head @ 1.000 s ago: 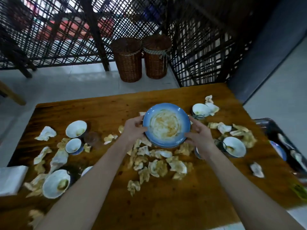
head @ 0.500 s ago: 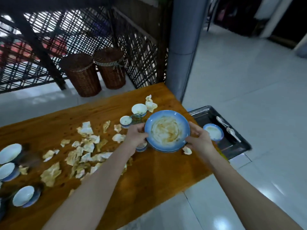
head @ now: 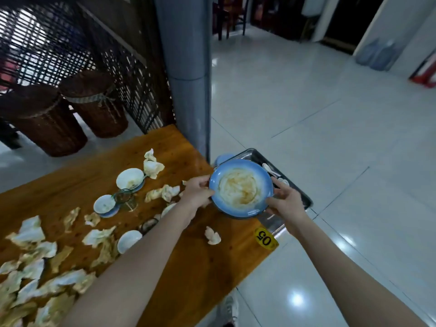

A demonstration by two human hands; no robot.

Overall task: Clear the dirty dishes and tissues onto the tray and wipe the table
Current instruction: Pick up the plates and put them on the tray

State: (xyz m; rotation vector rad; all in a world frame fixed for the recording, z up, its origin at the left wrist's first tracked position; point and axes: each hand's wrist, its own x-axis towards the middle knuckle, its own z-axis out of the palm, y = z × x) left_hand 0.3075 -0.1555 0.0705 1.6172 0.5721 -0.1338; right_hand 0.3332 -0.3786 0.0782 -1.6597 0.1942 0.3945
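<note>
A blue plate (head: 240, 188) smeared with brown sauce hangs over the table's right end and the near part of the metal tray (head: 302, 197). My left hand (head: 197, 194) grips its left rim and my right hand (head: 284, 200) grips its right rim. The tray sits just off the wooden table (head: 188, 267) and holds a small blue bowl (head: 223, 158) and white spoons (head: 271, 168). Several dirty white bowls (head: 129, 178) and many stained crumpled tissues (head: 35, 234) lie on the table.
A grey pillar (head: 186, 67) rises behind the table's far right corner. Two wicker baskets (head: 70, 114) stand by a lattice screen. A yellow "05" tag (head: 265, 238) marks the table corner. Glossy tiled floor spreads to the right; a shoe (head: 227, 308) shows below.
Both hands have carried the blue plate rightwards, from above the table's middle to its right end over the tray. My view has swung right with it.
</note>
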